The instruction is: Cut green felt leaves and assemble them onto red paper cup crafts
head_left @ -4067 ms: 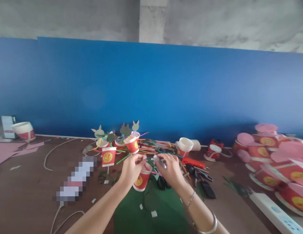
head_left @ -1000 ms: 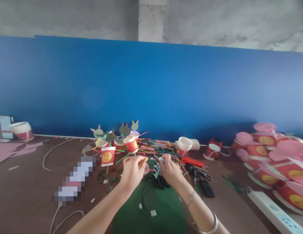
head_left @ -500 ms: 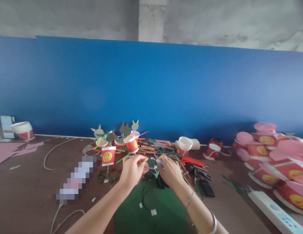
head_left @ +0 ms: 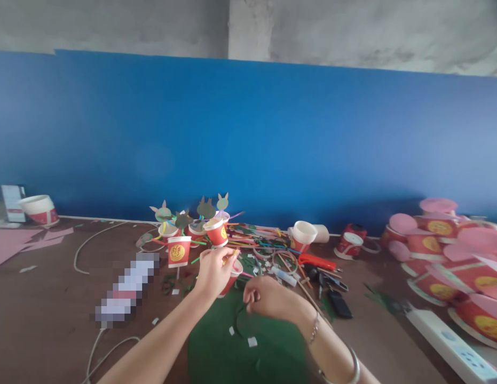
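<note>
While the rabbit-headed cups (head_left: 215,233) look finished, the nearer cup (head_left: 226,288) shows no head; left hand (head_left: 214,270) pinches a yellow piece (head_left: 236,252), right hand (head_left: 270,298) curls, contents I can't tell.

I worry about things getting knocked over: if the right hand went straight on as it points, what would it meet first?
Probably the red paper cup by the left hand, across from the curled right hand. Depth is unclear here, so it could pass in front instead.
</note>
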The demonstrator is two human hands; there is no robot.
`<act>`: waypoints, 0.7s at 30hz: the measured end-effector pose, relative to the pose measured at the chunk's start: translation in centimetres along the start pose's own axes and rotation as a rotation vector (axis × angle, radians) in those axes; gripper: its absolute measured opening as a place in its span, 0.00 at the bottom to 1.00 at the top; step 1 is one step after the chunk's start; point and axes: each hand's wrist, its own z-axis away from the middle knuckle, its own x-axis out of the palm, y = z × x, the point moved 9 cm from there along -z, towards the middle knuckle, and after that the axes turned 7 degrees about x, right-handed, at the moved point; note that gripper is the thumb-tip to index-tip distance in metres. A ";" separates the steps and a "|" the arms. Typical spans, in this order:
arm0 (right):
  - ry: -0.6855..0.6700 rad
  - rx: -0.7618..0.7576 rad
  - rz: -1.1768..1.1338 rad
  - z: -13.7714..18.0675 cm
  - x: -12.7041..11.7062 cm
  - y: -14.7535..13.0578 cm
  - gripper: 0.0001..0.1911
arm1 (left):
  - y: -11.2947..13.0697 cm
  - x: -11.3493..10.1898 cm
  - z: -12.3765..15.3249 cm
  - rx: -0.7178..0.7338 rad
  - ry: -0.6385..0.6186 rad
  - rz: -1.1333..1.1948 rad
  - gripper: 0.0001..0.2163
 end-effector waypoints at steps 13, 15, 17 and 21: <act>-0.063 0.091 -0.012 0.5 1.2 -0.7 0.16 | -2.0 0.0 0.0 -0.155 -0.002 0.127 0.13; -0.029 0.031 -0.138 0.2 0.2 -1.1 0.14 | -2.1 0.1 -0.1 -0.177 -0.028 0.191 0.13; 0.049 -0.036 -0.308 0.1 -1.5 -1.4 0.12 | -2.0 0.3 -0.3 -0.189 -0.055 0.268 0.12; 0.329 -0.055 -0.625 0.2 -5.6 -0.2 0.08 | -1.5 1.3 0.0 -0.259 -0.149 0.531 0.09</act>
